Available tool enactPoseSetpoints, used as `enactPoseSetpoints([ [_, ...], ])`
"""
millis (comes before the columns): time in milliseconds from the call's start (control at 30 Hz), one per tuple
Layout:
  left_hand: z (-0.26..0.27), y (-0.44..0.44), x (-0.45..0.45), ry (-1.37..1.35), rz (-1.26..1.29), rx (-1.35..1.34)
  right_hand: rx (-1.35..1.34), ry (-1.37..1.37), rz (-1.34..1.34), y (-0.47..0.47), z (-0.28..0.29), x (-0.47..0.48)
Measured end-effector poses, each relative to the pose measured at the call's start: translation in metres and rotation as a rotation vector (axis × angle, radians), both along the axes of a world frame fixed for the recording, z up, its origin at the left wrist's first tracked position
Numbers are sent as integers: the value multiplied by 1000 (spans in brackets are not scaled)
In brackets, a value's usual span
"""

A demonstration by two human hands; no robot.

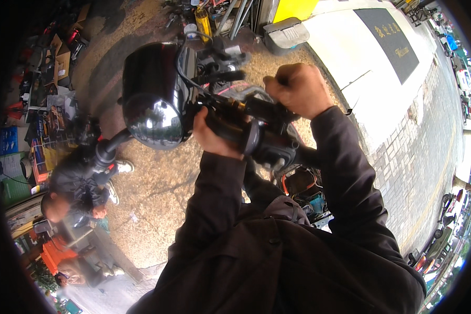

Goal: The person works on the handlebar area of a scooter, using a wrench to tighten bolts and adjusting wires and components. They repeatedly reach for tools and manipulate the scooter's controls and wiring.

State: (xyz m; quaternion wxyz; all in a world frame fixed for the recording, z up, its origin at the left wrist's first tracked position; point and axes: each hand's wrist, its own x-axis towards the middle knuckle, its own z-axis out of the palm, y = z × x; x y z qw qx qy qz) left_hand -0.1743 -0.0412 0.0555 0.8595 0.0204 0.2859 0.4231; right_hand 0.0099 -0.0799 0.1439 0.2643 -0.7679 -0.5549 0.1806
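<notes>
Before me are the handlebar (306,155) of a motorbike or scooter, its black switch housing (276,151) and a brake master cylinder or similar black part (261,108). My left hand (216,135) reaches under the bar assembly beside a grey ring; its fingers are partly hidden, and what they hold is unclear. My right hand (300,88) is curled just above the black part's right end; whether a small tool is in it cannot be told. A black headlight-like housing (153,90) with a rounded glossy face stands left of my left hand, and cables run from it to the bar.
A person (76,192) in dark clothes sits at the left near stacked boxes (39,157). A grey lidded bin (286,35) stands at the top, beside a white ramp or slab (337,47) with a dark mat (390,41). Exposed wiring (300,180) lies below the bar.
</notes>
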Motion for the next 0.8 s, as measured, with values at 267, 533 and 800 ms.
enactPoseSetpoints([
  [267,-5,3,-1,-22,-13,-6,14,-41,8,0,4,-1],
  [533,-17,6,1,-98,17,31,17,-23,-6,1,1,-2],
  [800,-11,6,10,-67,83,16,40,1,-10,0,-2,-1],
])
